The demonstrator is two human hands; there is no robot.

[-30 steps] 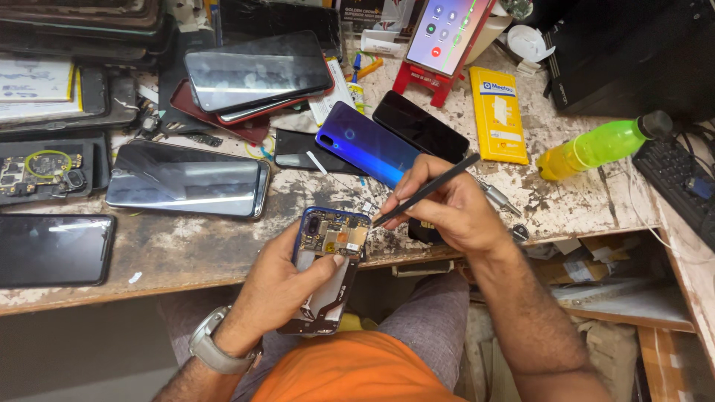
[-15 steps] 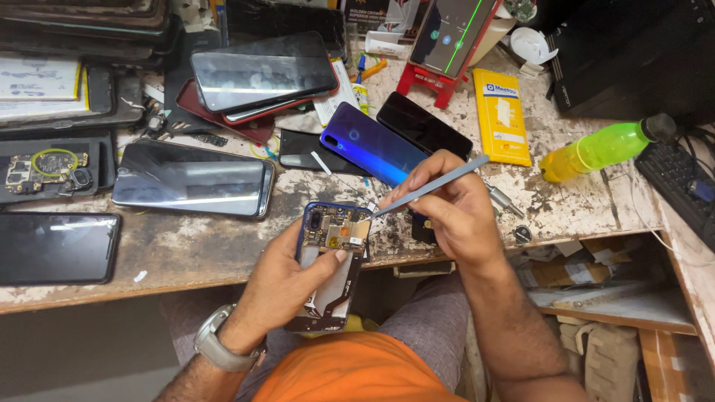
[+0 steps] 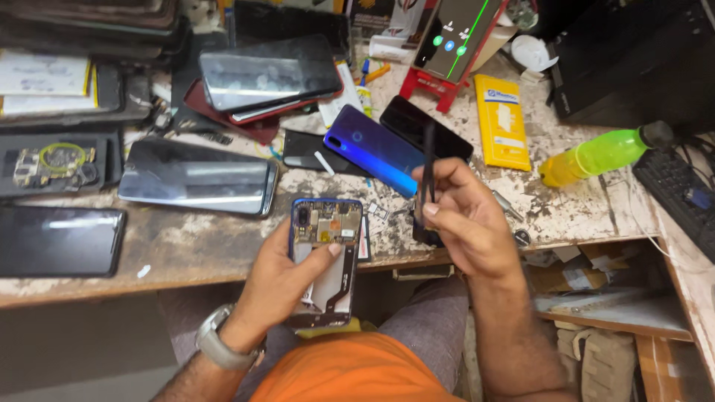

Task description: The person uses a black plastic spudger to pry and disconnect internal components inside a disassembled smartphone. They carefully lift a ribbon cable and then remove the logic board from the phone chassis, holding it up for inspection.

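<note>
Opened phone (image 3: pixel 326 260), back cover removed and circuit board exposed, held above the edge of the desk (image 3: pixel 186 246) in the left hand (image 3: pixel 287 279), thumb across its middle. Right hand (image 3: pixel 465 223) pinches dark tweezers (image 3: pixel 428 167) upright, just beside the phone. Blue back cover (image 3: pixel 372 149) lies on the desk behind.

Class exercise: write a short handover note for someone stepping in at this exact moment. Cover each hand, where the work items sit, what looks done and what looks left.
Left hand: grip around the opened phone, back side up, thumb across its middle, held over the lap at the bench edge.
Right hand: pinches dark tweezers, raised and clear of the phone.
Blue back cover lies on the bench just beyond.
Done: back cover is off, circuit board exposed.
Left: the inside work and refitting the cover; which part is unclear.
</note>
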